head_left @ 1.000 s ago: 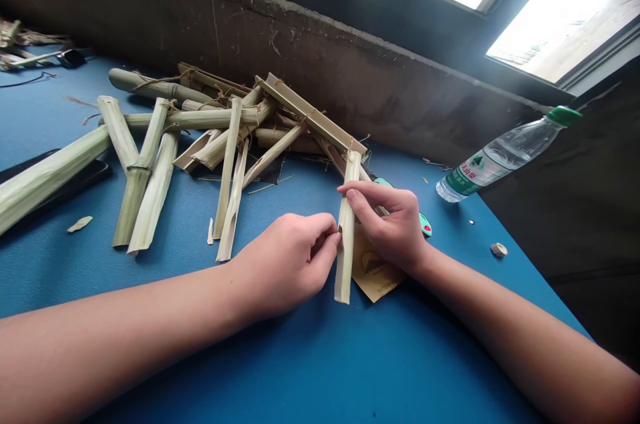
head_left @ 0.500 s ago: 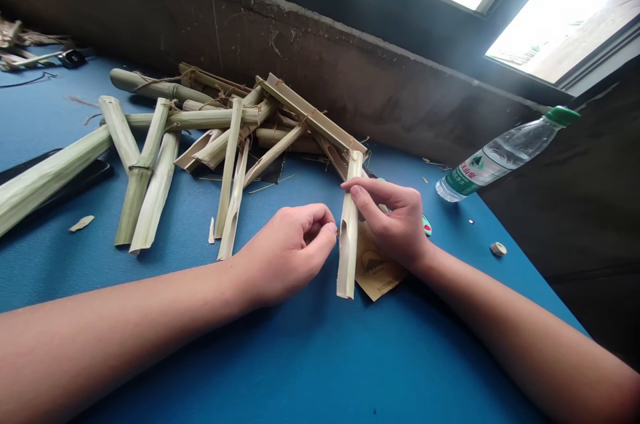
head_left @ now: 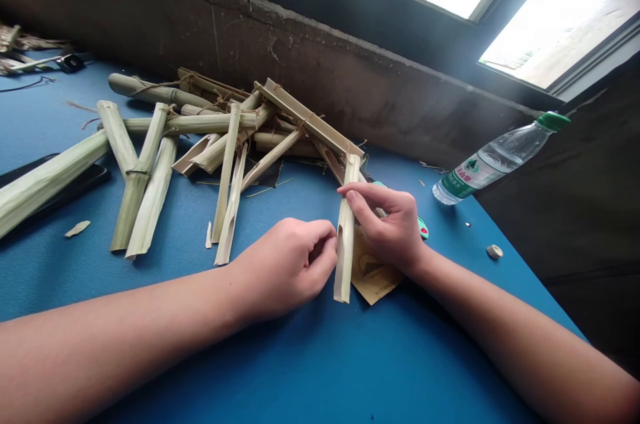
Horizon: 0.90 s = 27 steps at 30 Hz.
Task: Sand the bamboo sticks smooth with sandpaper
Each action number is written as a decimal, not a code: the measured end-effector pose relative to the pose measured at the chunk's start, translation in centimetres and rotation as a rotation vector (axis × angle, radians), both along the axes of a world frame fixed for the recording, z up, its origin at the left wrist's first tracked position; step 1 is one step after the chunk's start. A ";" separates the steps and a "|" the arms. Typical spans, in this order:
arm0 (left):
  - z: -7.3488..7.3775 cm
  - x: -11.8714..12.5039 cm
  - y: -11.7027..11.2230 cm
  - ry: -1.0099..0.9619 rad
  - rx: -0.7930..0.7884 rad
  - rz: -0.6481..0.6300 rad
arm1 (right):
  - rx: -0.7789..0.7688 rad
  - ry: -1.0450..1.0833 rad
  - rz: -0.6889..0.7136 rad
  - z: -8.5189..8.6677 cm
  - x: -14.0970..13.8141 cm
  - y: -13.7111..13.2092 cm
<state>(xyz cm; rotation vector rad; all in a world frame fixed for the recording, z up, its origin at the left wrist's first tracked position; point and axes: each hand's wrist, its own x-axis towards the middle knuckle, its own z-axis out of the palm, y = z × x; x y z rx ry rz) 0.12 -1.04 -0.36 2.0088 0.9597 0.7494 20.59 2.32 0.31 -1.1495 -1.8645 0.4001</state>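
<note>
A pale split bamboo strip (head_left: 345, 237) stands tilted on the blue table (head_left: 310, 357), part of a tied bamboo frame (head_left: 220, 131) that spreads to the back left. My right hand (head_left: 387, 227) grips the strip near its middle, fingers wrapped round it. My left hand (head_left: 290, 264) is curled, its fingertips pinched against the strip's left edge; what they hold, if anything, is too small to see.
A brown card (head_left: 373, 274) lies under the strip. A plastic water bottle (head_left: 493, 161) leans at the right by a dark wall. A black phone (head_left: 60, 187) lies under the long stalk at left. Small scraps dot the table. A concrete ledge runs behind.
My left hand has closed back in against the strip after drawing slightly off it. The strip and my right hand have barely shifted.
</note>
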 end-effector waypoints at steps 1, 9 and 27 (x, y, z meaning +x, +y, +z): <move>0.1 0.0 0.1 -0.008 -0.017 0.009 | -0.001 -0.003 -0.003 0.0 0.0 0.0; 0.0 0.1 0.4 -0.080 -0.190 0.080 | -0.003 -0.010 -0.005 0.0 0.0 -0.1; 0.0 -0.1 0.5 -0.119 -0.159 0.079 | -0.047 0.035 0.001 0.0 -0.2 -0.1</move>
